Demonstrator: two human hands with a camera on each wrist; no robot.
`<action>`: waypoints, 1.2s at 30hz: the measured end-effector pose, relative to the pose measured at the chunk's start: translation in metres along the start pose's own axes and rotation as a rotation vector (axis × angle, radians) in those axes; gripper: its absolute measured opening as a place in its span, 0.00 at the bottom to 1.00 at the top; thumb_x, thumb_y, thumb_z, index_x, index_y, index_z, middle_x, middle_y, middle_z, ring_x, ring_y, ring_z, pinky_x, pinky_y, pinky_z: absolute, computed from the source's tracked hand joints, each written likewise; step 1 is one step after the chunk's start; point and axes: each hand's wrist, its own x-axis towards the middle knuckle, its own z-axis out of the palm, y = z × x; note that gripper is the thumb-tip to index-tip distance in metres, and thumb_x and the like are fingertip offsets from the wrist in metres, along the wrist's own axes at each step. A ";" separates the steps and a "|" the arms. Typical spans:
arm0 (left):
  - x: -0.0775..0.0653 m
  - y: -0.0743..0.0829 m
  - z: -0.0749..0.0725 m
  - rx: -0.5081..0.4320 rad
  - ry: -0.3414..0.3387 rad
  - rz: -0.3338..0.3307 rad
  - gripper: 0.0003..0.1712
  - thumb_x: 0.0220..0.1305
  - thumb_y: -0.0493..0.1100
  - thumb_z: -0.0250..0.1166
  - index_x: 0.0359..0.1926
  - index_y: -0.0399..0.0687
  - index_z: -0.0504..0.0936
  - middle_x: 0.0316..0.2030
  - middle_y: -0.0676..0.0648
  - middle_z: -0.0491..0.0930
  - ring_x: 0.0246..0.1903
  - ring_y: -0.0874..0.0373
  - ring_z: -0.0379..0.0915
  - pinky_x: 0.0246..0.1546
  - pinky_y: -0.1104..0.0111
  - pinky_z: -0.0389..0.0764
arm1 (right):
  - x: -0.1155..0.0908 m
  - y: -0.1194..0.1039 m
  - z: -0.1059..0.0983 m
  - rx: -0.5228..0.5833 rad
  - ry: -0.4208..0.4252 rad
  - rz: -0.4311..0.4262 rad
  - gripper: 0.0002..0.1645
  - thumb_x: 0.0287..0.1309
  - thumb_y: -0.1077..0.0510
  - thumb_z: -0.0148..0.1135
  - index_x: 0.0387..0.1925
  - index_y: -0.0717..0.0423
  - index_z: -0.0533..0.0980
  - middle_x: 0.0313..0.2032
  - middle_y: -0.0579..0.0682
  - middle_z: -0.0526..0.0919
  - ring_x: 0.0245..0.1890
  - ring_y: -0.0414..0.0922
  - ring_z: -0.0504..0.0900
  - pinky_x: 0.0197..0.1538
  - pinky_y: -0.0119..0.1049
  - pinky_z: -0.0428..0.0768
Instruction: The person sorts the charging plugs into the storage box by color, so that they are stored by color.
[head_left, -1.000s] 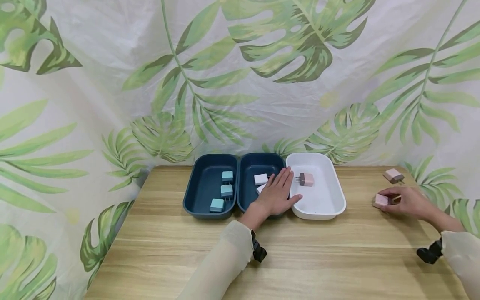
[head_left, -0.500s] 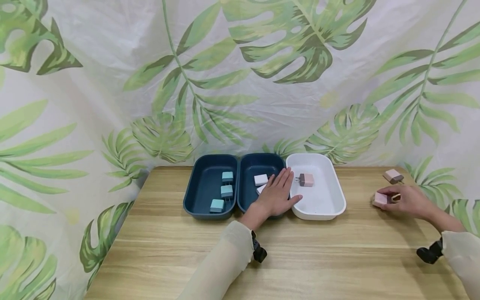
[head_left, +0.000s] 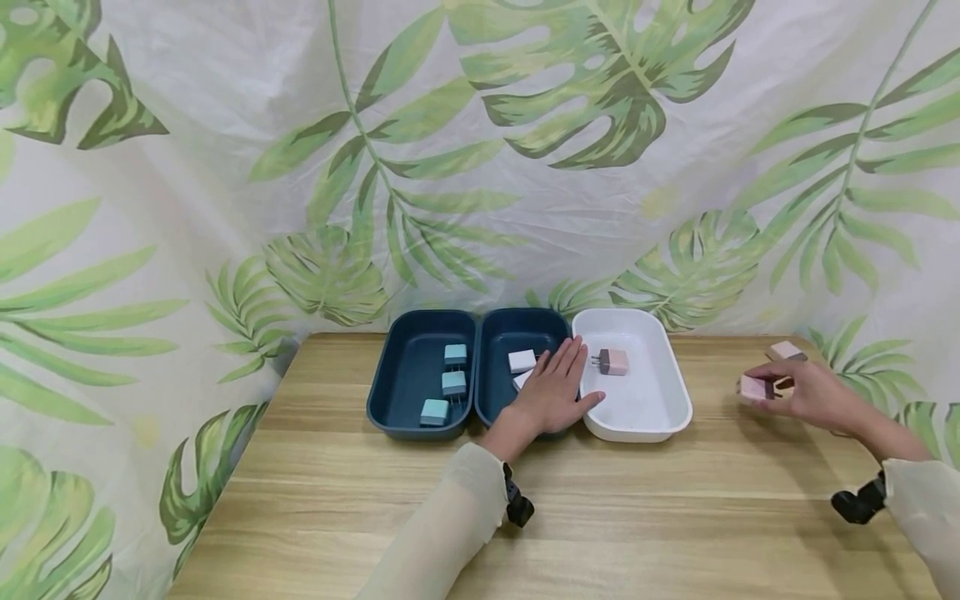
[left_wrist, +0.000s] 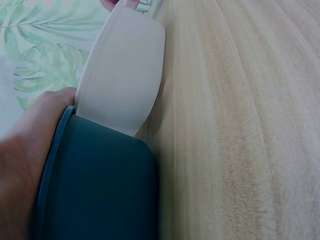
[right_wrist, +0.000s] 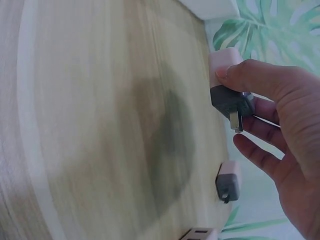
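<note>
My right hand (head_left: 813, 398) pinches a pink and grey plug-in charger (right_wrist: 225, 75) between thumb and fingers. Its metal prongs point back toward the palm in the right wrist view, and its shadow falls on the table. Fingers extended, my left hand (head_left: 551, 392) rests across the adjoining rims of the middle dark blue tray (head_left: 491, 321) and the white tray (head_left: 678, 379). One pink and grey charger (head_left: 617, 362) lies in the white tray. White chargers (head_left: 521, 361) sit in the middle tray, one partly hidden by the left hand.
Three teal chargers (head_left: 435, 412) lie in the left dark blue tray (head_left: 378, 392). Another pink and grey charger (head_left: 785, 350) stands at the table's back right, behind the right hand. A leaf-print cloth (head_left: 420, 242) hangs behind the wooden table (head_left: 600, 517).
My right hand has raised the pink and grey charger off the table and shifted it slightly left. My left hand has stayed in place.
</note>
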 end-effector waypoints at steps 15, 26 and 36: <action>0.000 0.001 0.001 0.001 0.016 -0.004 0.50 0.80 0.73 0.40 0.87 0.50 0.39 0.86 0.50 0.32 0.85 0.57 0.24 0.84 0.54 0.39 | 0.021 -0.021 -0.006 -0.108 0.084 -0.174 0.27 0.36 0.61 0.90 0.44 0.57 0.90 0.37 0.44 0.91 0.34 0.33 0.84 0.34 0.37 0.87; 0.003 -0.002 0.006 -0.023 0.002 -0.006 0.51 0.80 0.73 0.41 0.87 0.50 0.37 0.86 0.52 0.29 0.84 0.58 0.21 0.84 0.54 0.37 | 0.034 -0.044 -0.013 -0.198 0.072 -0.198 0.28 0.36 0.54 0.91 0.45 0.51 0.91 0.38 0.46 0.92 0.32 0.45 0.89 0.31 0.36 0.83; -0.001 0.001 0.001 -0.002 0.029 0.007 0.50 0.80 0.73 0.40 0.87 0.48 0.40 0.86 0.50 0.33 0.85 0.56 0.26 0.83 0.52 0.42 | 0.046 -0.070 -0.013 -0.119 0.041 -0.228 0.26 0.41 0.58 0.89 0.46 0.52 0.89 0.42 0.43 0.91 0.36 0.37 0.84 0.35 0.36 0.82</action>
